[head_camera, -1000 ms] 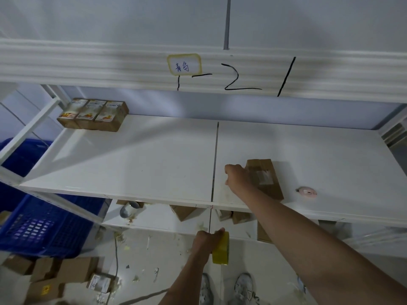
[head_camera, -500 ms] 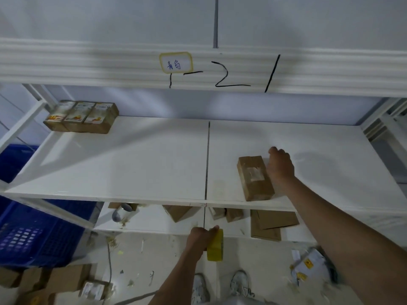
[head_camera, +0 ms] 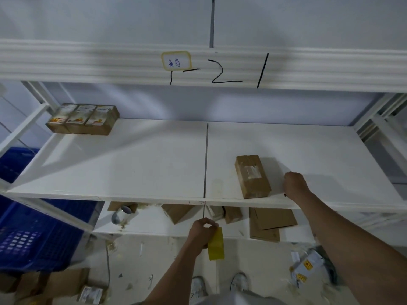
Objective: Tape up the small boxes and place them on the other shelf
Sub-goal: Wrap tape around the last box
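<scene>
The fingers of the left hand are curled round a yellow roll of tape, which is held below the near edge of the white shelf, over the floor. The roll is seen edge-on and hangs just right of the knuckles. The fingers of the right hand are curled under into a loose fist; whether anything is pinched in them cannot be told, as only the back of the hand is shown. This hand is rested on the shelf board near its front edge, just right of the small cardboard box and apart from it.

The box is laid flat on the right half of the shelf, near the front, with its long side running from near to far and slightly tilted leftward at the far end. A strip of clear tape is seen across its top face. At the far left corner of the same shelf three printed boxes are set side by side, touching one another.

On the lower shelf, flattened cardboard pieces and smaller boxes are spread, with a roll of clear tape at the left. A blue crate is stood at the left. A handwritten label is fixed on the upper beam.
</scene>
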